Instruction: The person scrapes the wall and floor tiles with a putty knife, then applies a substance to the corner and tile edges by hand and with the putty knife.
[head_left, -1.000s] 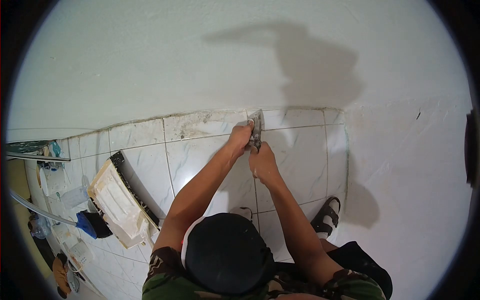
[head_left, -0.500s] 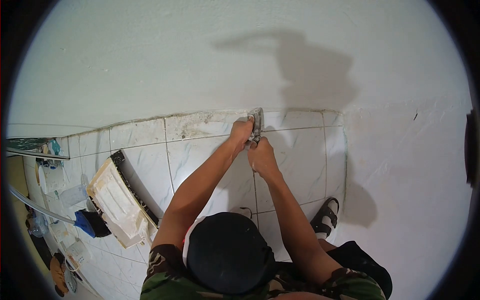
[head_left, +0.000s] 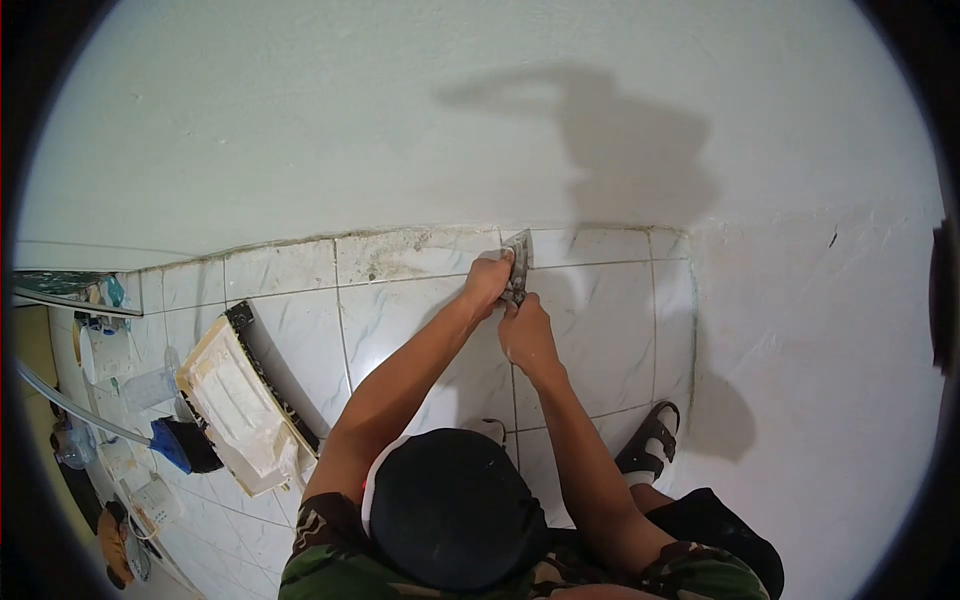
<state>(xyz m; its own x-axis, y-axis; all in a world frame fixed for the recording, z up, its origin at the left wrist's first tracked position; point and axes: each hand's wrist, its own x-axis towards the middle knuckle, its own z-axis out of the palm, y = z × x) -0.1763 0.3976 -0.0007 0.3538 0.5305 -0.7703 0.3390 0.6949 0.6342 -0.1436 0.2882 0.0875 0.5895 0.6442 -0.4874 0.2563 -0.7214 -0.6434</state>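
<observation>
A putty-smeared scraper (head_left: 519,262) is held between both hands, its blade angled toward the joint where the white wall meets the tiles. My right hand (head_left: 528,335) is closed around the handle end. With its thumb against the blade's left side, my left hand (head_left: 487,281) grips the scraper too; its fingertips are partly hidden. Just left of the blade, a tile strip (head_left: 425,248) along the wall carries dried, dirty residue. Both hands are above the marbled white floor tiles (head_left: 430,335).
A tray smeared with white filler (head_left: 240,410) lies on the left, beside a blue-and-black broom head (head_left: 187,446). A clear container (head_left: 150,388) and a white bucket (head_left: 103,352) stand farther left. A sandaled foot (head_left: 650,445) is near the right wall (head_left: 810,350).
Both hands and the scraper have drawn back slightly from the wall. The blade has turned, showing a narrower, more pointed outline. The view has shifted a little.
</observation>
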